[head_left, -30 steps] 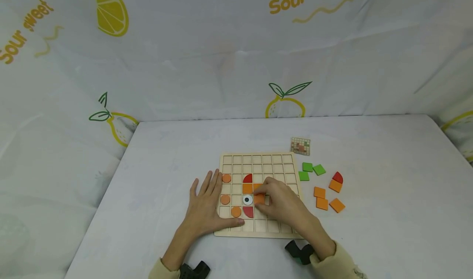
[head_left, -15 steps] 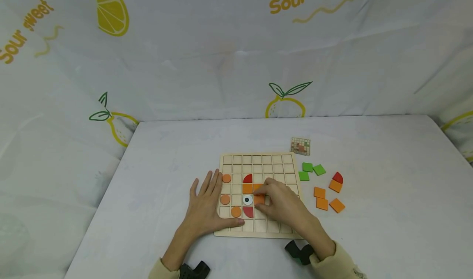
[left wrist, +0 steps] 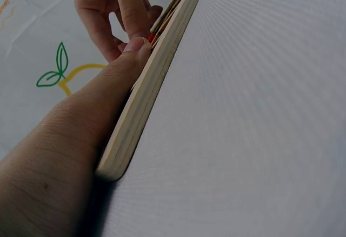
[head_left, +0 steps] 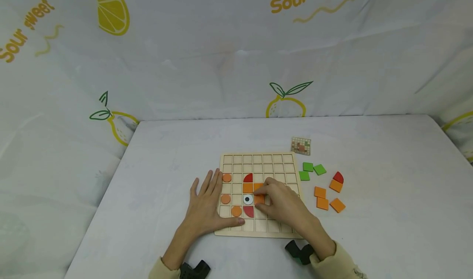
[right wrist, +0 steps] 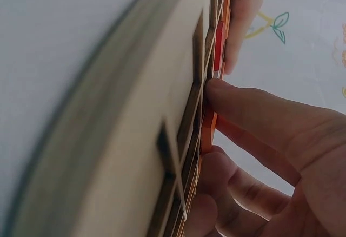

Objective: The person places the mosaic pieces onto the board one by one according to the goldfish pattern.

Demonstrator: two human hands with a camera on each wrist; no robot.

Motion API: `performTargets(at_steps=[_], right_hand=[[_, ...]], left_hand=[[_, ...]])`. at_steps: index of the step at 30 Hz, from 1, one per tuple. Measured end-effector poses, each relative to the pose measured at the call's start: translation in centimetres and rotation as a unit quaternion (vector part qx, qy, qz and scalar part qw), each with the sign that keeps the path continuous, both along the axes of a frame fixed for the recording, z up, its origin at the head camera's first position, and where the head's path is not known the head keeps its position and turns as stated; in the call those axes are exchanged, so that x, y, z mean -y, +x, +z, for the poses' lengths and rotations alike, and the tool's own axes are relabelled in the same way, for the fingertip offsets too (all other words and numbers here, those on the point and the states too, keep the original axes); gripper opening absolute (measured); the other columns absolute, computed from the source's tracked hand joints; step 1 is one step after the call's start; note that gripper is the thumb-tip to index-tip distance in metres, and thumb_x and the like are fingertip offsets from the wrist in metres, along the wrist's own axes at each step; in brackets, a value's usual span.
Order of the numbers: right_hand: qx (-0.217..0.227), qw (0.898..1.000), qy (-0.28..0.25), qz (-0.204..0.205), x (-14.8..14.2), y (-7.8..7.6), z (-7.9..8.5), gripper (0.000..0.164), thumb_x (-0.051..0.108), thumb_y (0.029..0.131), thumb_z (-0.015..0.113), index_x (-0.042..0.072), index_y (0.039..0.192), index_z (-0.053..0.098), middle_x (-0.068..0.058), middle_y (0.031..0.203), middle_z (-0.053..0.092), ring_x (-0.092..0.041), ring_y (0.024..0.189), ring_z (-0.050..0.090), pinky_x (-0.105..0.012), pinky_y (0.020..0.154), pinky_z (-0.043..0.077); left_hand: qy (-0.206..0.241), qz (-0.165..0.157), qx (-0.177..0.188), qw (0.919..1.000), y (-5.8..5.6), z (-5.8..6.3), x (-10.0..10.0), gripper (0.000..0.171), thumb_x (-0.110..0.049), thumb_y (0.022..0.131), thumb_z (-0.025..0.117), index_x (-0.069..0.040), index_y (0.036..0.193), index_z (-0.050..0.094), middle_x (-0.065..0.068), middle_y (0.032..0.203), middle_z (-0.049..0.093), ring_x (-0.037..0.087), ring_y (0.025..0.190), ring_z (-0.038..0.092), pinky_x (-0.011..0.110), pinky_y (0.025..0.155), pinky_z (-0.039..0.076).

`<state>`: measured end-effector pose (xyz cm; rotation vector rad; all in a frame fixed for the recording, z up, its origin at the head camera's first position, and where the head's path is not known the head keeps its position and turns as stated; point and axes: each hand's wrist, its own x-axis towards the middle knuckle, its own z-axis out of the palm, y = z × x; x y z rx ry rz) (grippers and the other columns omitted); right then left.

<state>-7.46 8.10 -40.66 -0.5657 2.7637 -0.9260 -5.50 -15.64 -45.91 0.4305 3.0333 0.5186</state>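
Note:
A wooden grid board (head_left: 273,227) lies on the table. My left hand (head_left: 204,210) rests on its left edge, fingers straight and thumb spread over the lower cells. With thumb and fingers my right hand (head_left: 281,201) pinches an orange square tile (head_left: 260,199) at a cell right of the white eye disc (head_left: 248,199). In the right wrist view, that orange tile (right wrist: 208,131) shows between thumb and fingers, slightly raised at the grid. Orange squares (head_left: 248,187), a red quarter piece (head_left: 248,178), a pinkish-red one (head_left: 249,211) and orange discs (head_left: 236,211) sit in other cells.
Right of the board lie several green squares (head_left: 308,167), several loose orange squares (head_left: 322,204) and a red quarter piece (head_left: 338,177). A small pattern card (head_left: 301,146) lies by the board's far right corner. Behind stands a lemon-printed cloth (head_left: 207,65).

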Motion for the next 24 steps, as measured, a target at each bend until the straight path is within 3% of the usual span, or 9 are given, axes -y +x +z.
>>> performTargets(at_steps=[24], right_hand=[[-0.013, 1.0, 0.01, 0.002, -0.11, 0.12, -0.06, 0.027, 0.011, 0.078, 0.088, 0.009, 0.104, 0.082, 0.003, 0.082, 0.058, -0.007, 0.063, 0.043, -0.02, 0.054, 0.035]], left_hand=[[-0.006, 0.0, -0.006, 1.0, -0.04, -0.26, 0.02, 0.139, -0.091, 0.064, 0.063, -0.005, 0.163, 0.018, 0.007, 0.174, 0.012, 0.029, 0.163, 0.01, 0.065, 0.125, 0.006]])
